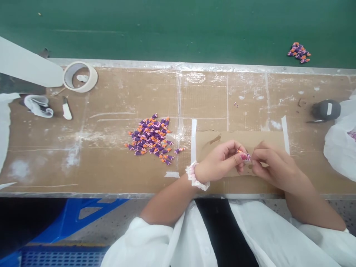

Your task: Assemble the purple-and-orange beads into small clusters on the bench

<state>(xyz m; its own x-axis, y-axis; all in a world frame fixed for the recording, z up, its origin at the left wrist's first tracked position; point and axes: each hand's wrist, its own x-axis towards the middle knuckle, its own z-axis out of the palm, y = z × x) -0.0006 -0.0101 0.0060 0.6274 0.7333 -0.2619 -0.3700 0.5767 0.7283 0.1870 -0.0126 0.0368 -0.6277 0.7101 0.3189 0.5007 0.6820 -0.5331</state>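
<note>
My left hand point(222, 161) and my right hand point(271, 165) meet over a taped-down cardboard patch point(211, 142) near the table's front edge. Together they pinch one small purple, orange and pink piece point(244, 155) between the fingertips. A white scrunchie point(194, 176) sits on my left wrist. A pile of several similar purple and orange pieces point(151, 139) lies on the cardboard-covered table point(111, 163) to the left of my hands.
A roll of tape point(80, 76), a white rag point(39, 105) and a small knife point(66, 110) lie at the back left. A dark round object point(325, 110) and a white plastic bag point(342, 148) are at right. A second small pile point(299, 52) rests on the green belt point(178, 29).
</note>
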